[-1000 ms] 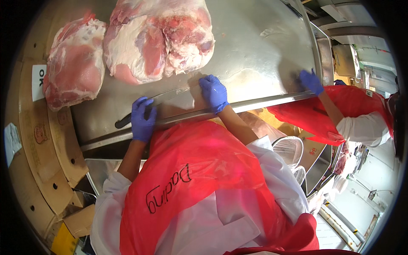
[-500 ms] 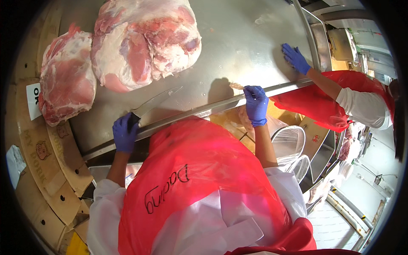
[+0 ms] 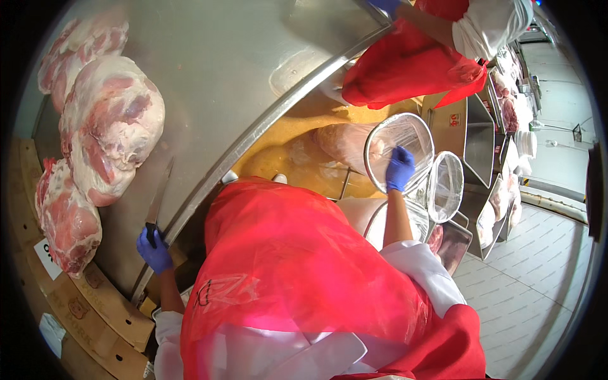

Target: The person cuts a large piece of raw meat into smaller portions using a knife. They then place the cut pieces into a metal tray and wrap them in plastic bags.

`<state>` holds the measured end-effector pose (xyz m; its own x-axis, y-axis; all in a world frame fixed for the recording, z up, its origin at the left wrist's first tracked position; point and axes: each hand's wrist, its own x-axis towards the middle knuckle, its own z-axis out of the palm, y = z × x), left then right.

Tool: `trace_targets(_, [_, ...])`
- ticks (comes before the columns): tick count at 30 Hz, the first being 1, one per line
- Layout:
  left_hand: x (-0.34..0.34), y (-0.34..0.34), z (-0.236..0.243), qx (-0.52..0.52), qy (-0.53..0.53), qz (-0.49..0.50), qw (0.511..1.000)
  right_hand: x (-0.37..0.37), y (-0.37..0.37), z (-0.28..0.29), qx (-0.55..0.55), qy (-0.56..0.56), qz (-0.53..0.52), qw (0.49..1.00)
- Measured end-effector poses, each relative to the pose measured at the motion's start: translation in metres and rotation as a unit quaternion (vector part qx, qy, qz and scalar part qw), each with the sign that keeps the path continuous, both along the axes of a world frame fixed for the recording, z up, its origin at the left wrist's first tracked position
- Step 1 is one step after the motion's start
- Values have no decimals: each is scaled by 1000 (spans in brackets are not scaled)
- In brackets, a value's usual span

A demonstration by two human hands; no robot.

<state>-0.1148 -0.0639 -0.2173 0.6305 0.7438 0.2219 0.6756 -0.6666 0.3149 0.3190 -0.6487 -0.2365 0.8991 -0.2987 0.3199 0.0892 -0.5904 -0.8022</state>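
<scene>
My left hand (image 3: pixel 154 248), in a blue glove, grips the black handle of a long knife (image 3: pixel 161 193) whose blade lies flat on the steel table (image 3: pixel 253 69) near its edge. Just beyond the blade sit big raw pork cuts (image 3: pixel 111 126), one more (image 3: pixel 66 218) to the left. My right hand (image 3: pixel 399 168), also gloved blue, reaches down to the right of the table and holds the rim of a round, clear plastic bag (image 3: pixel 399 139) standing open. I wear a red plastic apron (image 3: pixel 291 278).
A second open clear bag (image 3: pixel 447 187) stands beside the first, with steel trays (image 3: pixel 478 136) behind. A wrapped piece of meat (image 3: pixel 342 142) lies below the table. A co-worker in a red apron (image 3: pixel 411 63) stands at the table's far end. Cardboard boxes (image 3: pixel 95 304) line the left.
My right hand left the table edge and swung down to the right onto the clear bag. The view turned right with it. My left hand stayed at the knife.
</scene>
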Motion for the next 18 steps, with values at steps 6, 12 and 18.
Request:
trace_targets(6, [3,5,5,8,31,-12,999,10,-156,-61,-134,200,-45,970])
trace_targets(12, [-8,-27,43,14,74,51,996,10,-120,-56,-184,293,-13,938])
trace_targets(18, [13,-25,42,-43,108,100,988,-1,-63,-48,-239,187,24,953])
